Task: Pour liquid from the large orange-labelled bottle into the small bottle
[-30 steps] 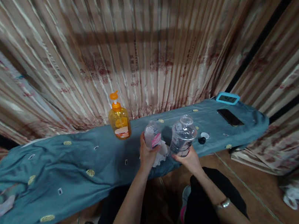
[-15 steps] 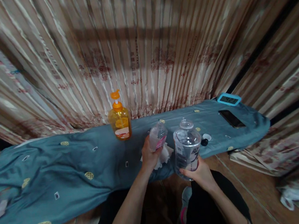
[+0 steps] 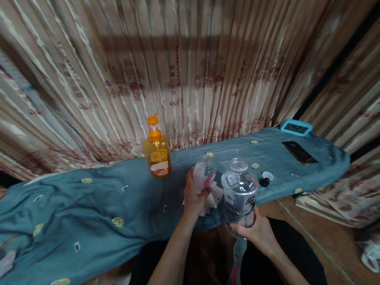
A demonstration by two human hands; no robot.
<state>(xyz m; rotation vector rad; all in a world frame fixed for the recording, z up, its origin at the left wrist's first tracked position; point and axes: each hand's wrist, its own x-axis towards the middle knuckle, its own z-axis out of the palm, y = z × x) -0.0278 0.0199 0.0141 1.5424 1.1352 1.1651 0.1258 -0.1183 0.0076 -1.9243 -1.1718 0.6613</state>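
Here, the right hand [image 3: 256, 231] grips a large clear bottle [image 3: 236, 188], its dark lettering too blurred to read, at the near edge of the blue cloth [image 3: 139, 183]; to the left, the left hand [image 3: 194, 196] clasps a small pink-marked bottle [image 3: 202, 174], partly hiding white tissue [image 3: 215, 199]. A printed curtain [image 3: 165, 70] hangs along the far side.

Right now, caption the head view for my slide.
Left hand holding a small bottle, right hand a larger bottle; pump bottle and phone on the blue cloth.

small bottle [image 3: 203, 174]: between pump bottle [image 3: 158, 157], large bottle [image 3: 239, 191] | phone [image 3: 299, 152]: before clock [image 3: 296, 128]
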